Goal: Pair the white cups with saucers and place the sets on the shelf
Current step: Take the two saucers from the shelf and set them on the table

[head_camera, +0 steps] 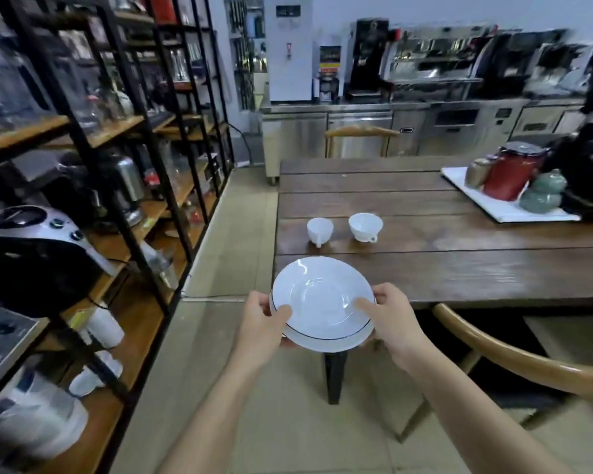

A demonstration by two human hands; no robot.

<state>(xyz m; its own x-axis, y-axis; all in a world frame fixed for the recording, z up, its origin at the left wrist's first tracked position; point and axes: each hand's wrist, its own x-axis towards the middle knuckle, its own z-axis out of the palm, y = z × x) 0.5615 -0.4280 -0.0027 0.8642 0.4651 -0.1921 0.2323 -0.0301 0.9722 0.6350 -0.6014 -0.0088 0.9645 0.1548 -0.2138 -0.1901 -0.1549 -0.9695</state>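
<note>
Both hands hold a small stack of white saucers (322,302) with a thin dark rim line, just off the near left corner of the wooden table (459,268). My left hand (264,323) grips the left edge, thumb on top. My right hand (391,316) grips the right edge, thumb on the saucer's face. Two white cups stand on the table beyond the saucers: the left cup (319,230) and the wider right cup (365,226), handles toward me. The black-framed shelf unit (127,254) with wooden boards runs along the left.
The shelf holds appliances, glassware and some white cups (103,328) low down. A white tray (504,206) with a red canister and green jar sits at the table's far right. A wooden chair (514,357) stands at my right. Steel counters and coffee machines line the back wall.
</note>
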